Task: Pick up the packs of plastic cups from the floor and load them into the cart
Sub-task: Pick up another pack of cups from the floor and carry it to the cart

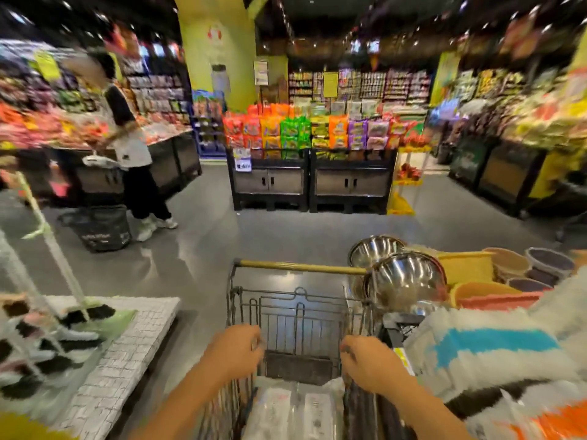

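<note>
Head view: I am looking down an aisle over a wire cart (298, 315), much of the frame smeared by blur.
Left hand (233, 349): curled around the cart's left top rail, fingers closed on the wire.
Right hand (370, 360): curled around the cart's right top rail in the same way.
Cart contents: clear packs of plastic cups (295, 411) lie flat in the basket, low between my forearms; I cannot count them.
Cart front: a yellowish bar (301, 267) runs across the far end.
Right of cart: steel bowls (403, 277) stacked on their sides, just beside the cart, then yellow and pink basins (482, 290) nested together.
Far right: a fluffy white rug (495, 347) with a blue stripe.
Left: striped mats (41, 347) in clear wrap, with a mop handle (50, 239) leaning over them.
Floor, left: a black shopping basket (101, 228) beside a shopper (130, 144); I cannot make out what it holds.
Ahead: a display stand (311, 173) piled with bright snack bags (317, 130).
</note>
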A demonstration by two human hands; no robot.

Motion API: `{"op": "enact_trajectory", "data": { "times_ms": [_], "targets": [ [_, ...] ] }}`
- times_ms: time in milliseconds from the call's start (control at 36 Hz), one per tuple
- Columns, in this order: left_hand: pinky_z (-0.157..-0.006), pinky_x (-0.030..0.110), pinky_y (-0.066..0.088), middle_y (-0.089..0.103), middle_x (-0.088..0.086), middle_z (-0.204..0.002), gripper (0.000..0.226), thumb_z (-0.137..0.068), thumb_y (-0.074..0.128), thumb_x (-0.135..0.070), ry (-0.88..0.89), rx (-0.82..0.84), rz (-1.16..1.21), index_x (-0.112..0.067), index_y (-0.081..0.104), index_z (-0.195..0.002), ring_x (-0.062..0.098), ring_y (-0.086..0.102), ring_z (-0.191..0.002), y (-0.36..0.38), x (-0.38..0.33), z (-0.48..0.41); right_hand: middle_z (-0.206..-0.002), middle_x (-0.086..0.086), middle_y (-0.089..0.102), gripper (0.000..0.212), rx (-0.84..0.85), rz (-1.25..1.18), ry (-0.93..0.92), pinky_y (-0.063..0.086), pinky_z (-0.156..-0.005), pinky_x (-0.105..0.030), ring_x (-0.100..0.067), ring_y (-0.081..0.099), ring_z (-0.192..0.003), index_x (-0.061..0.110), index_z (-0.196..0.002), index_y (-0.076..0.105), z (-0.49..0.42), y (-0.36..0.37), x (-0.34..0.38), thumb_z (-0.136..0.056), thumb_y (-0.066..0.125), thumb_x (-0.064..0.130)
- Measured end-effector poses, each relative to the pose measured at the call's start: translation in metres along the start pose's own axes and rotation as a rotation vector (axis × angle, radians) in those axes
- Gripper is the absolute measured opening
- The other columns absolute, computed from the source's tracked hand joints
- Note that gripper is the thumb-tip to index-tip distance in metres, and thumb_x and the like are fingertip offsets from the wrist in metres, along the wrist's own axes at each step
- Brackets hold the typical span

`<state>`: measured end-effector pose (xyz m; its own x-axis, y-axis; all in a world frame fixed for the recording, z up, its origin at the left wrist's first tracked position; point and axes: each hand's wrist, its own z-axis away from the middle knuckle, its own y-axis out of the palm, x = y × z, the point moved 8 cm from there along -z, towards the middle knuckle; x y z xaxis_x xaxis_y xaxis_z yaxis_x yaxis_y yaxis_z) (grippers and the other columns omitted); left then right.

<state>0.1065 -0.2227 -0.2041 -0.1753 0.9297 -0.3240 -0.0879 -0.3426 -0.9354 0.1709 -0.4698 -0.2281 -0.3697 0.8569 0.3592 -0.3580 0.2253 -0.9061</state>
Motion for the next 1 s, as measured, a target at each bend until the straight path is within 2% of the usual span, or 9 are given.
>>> {"op": "enact_trajectory", "data": {
  "times_ms": [83, 194, 278, 417, 528, 694, 806, 889, 1000],
  "targets": [
    [-0.081, 0.026, 0.05, 0.065, -0.003, -0.111, 0.025, -0.095, 0.049, -0.027, 0.009, -0.056, 0.003, -0.02, 0.065, -0.112, 0.011, 0.059, -0.094, -0.036, -0.018, 0.038, -0.076, 0.005, 0.052, 0.022, -0.051, 0.057, -0.064, 0.042, -0.057, -0.033, -0.024, 0.054, -0.077, 0.022, -0.087, 0.055, 0.035, -0.037, 0.025, -0.101, 0.041, 0.03],
    [-0.075, 0.024, 0.043, 0.065, -0.004, -0.116, 0.026, -0.096, 0.048, -0.03, 0.01, -0.115, -0.063, -0.023, 0.065, -0.114, 0.011, 0.057, -0.093, -0.064, -0.034, 0.092, -0.094, -0.001, 0.066, 0.029, -0.097, 0.045, -0.15, 0.053, -0.071, -0.037, -0.023, 0.06, -0.082, 0.021, -0.108, 0.063, 0.085, -0.061, 0.055, -0.101, 0.04, 0.036],
    [-0.072, 0.025, 0.045, 0.065, -0.005, -0.108, 0.022, -0.092, 0.049, -0.035, -0.023, -0.129, -0.051, -0.027, 0.064, -0.106, 0.013, 0.06, -0.092, -0.067, -0.036, 0.129, -0.091, -0.003, 0.065, 0.028, -0.073, 0.039, -0.193, 0.055, -0.075, -0.038, -0.027, 0.063, -0.082, 0.019, -0.108, 0.063, 0.117, -0.062, 0.073, -0.101, 0.04, 0.035],
    [-0.086, 0.031, 0.05, 0.067, -0.006, -0.112, 0.029, -0.09, 0.049, -0.036, -0.066, -0.144, -0.103, -0.026, 0.066, -0.112, 0.016, 0.061, -0.099, -0.07, -0.033, 0.193, -0.1, -0.001, 0.071, 0.028, -0.069, 0.024, -0.276, 0.057, -0.076, -0.039, -0.024, 0.066, -0.085, 0.023, -0.107, 0.066, 0.162, -0.056, 0.112, -0.098, 0.043, 0.035],
    [-0.082, 0.031, 0.047, 0.066, -0.006, -0.114, 0.032, -0.086, 0.047, -0.038, -0.142, -0.15, -0.092, -0.029, 0.064, -0.112, 0.017, 0.06, -0.099, -0.073, -0.006, 0.241, -0.081, 0.0, 0.065, 0.027, -0.066, 0.065, -0.351, 0.052, -0.068, -0.035, -0.022, 0.06, -0.073, 0.016, -0.098, 0.064, 0.187, -0.044, 0.151, -0.098, 0.041, 0.031],
    [-0.088, 0.031, 0.048, 0.065, -0.001, -0.121, 0.033, -0.093, 0.047, -0.037, -0.248, -0.228, -0.116, -0.024, 0.064, -0.118, 0.019, 0.06, -0.109, -0.092, 0.038, 0.319, -0.1, -0.014, 0.07, 0.039, -0.068, 0.094, -0.497, 0.058, -0.078, -0.047, -0.034, 0.067, -0.093, 0.011, -0.107, 0.067, 0.215, -0.024, 0.227, -0.095, 0.04, 0.038],
    [-0.093, 0.031, 0.046, 0.06, -0.008, -0.13, 0.033, -0.094, 0.048, -0.045, -0.336, -0.277, -0.088, -0.034, 0.059, -0.124, 0.016, 0.056, -0.116, -0.103, 0.079, 0.38, -0.084, -0.006, 0.069, 0.032, -0.051, 0.139, -0.601, 0.056, -0.069, -0.036, -0.026, 0.064, -0.076, 0.017, -0.093, 0.066, 0.238, -0.004, 0.291, -0.095, 0.041, 0.036],
    [-0.092, 0.028, 0.043, 0.058, -0.009, -0.13, 0.036, -0.097, 0.047, -0.045, -0.414, -0.294, -0.079, -0.033, 0.056, -0.129, 0.015, 0.055, -0.117, -0.109, 0.116, 0.433, -0.064, 0.003, 0.051, 0.027, -0.031, 0.171, -0.67, 0.043, -0.058, -0.03, -0.019, 0.049, -0.06, 0.023, -0.077, 0.052, 0.256, 0.017, 0.345, -0.1, 0.042, 0.035],
    [-0.085, 0.027, 0.042, 0.061, -0.002, -0.127, 0.034, -0.097, 0.05, -0.041, -0.517, -0.341, -0.072, -0.027, 0.06, -0.126, 0.019, 0.056, -0.116, -0.118, 0.166, 0.515, -0.097, 0.003, 0.062, 0.019, 0.057, 0.144, -0.79, 0.051, -0.076, -0.037, -0.022, 0.056, -0.085, 0.032, -0.101, 0.06, 0.288, 0.056, 0.423, -0.099, 0.044, 0.042]
  ]
}}
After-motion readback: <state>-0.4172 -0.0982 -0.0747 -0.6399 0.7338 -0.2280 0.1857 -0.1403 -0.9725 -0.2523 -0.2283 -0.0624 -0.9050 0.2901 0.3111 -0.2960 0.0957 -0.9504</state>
